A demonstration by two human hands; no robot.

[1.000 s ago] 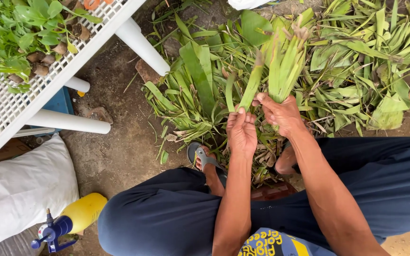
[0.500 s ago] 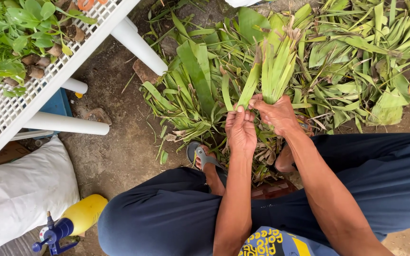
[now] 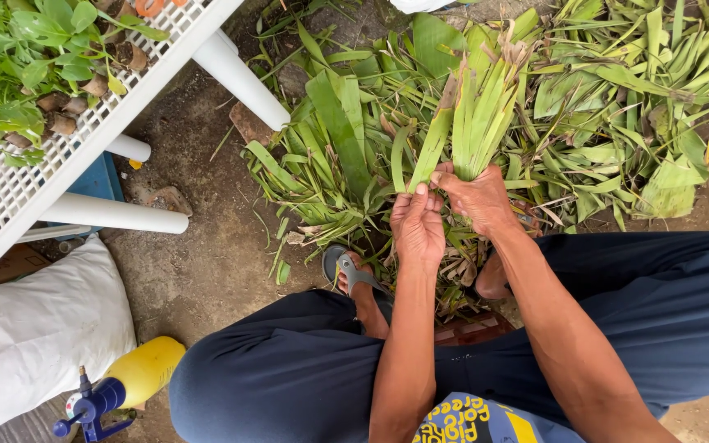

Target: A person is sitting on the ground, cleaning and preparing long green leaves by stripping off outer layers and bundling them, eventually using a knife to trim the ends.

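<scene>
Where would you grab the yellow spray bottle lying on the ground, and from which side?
Grip the yellow spray bottle around its yellow body, coming from above. It lies on its side with the blue pump head pointing to the lower left, and the white sack crowds its upper left, so the top of the barrel looks most open.

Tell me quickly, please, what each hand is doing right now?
Left hand: closed, pinching one green leaf.
Right hand: closed around the leaf bundle.

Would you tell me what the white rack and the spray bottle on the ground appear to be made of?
The white rack looks like moulded matte plastic: grid top, smooth tubular legs. The spray bottle also seems plastic, with a glossy yellow body and blue pump head.
</scene>
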